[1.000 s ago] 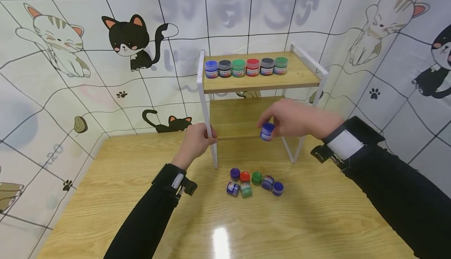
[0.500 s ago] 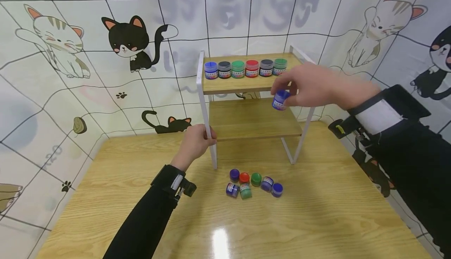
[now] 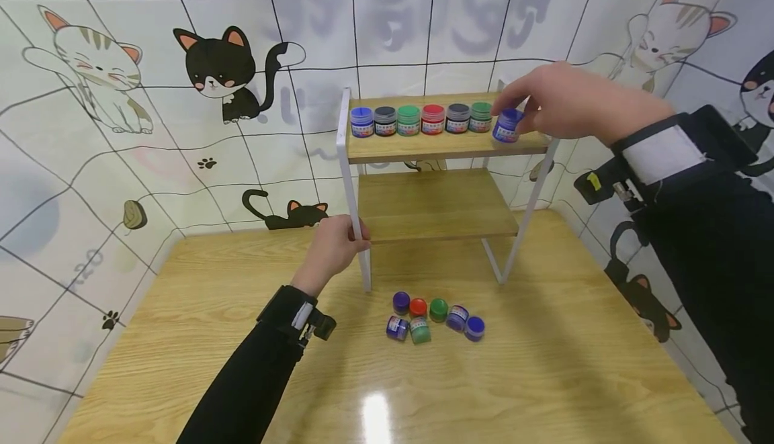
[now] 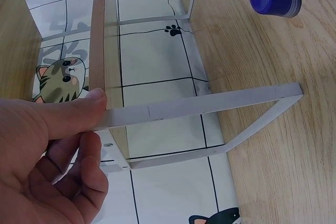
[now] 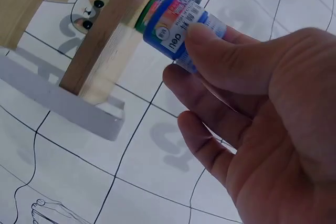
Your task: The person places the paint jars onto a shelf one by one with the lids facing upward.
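My right hand (image 3: 565, 100) pinches a small blue paint jar (image 3: 507, 125) by its sides at the right end of the top shelf (image 3: 417, 151). The jar tilts slightly, right beside a green paint jar (image 3: 480, 117); the right wrist view shows its printed label (image 5: 181, 27). Further left in the same row stand black, red, green and blue jars. With thumb and fingers my left hand (image 3: 331, 250) grips the white metal frame (image 4: 173, 109) of the two-tier rack, at the left end of its lower shelf (image 3: 437, 205).
Several loose paint jars lie or stand on the wooden table (image 3: 254, 363) in front of the rack, among them a red jar (image 3: 418, 307), a green jar (image 3: 438, 309) and a blue jar (image 3: 474, 328). A cat-print wall covering (image 3: 326, 27) hangs behind.
My right hand has lifted the blue paint jar from in front of the lower shelf, up and right to the top shelf's right end. The left hand keeps its grip on the frame.
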`<action>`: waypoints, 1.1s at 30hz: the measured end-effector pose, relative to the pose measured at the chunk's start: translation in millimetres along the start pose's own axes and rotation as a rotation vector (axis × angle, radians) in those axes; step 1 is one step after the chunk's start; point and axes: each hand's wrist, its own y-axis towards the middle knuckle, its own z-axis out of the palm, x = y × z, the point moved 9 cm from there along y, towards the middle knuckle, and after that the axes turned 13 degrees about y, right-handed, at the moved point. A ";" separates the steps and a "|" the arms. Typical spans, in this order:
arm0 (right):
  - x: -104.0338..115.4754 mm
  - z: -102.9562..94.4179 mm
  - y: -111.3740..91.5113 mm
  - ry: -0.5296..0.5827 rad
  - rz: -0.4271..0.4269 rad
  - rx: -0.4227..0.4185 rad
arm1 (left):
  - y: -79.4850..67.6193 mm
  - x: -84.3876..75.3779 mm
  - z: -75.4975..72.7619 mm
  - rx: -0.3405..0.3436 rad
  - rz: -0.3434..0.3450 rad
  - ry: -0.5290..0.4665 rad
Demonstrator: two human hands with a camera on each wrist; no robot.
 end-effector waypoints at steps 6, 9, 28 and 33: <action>-18.7 -3.4 5.1 -0.005 0.060 -0.023 | -0.7 -2.5 0.2 -0.002 0.008 0.002; -25.4 -2.7 8.4 -0.006 0.077 -0.032 | -1.4 -3.1 0.1 -0.008 0.010 0.014; -34.1 9.4 28.4 -0.093 0.076 -0.070 | -2.3 -3.3 0.2 -0.023 0.010 0.014; -33.1 9.2 30.8 -0.109 0.068 -0.083 | -0.7 -1.7 -1.1 -0.031 0.006 0.021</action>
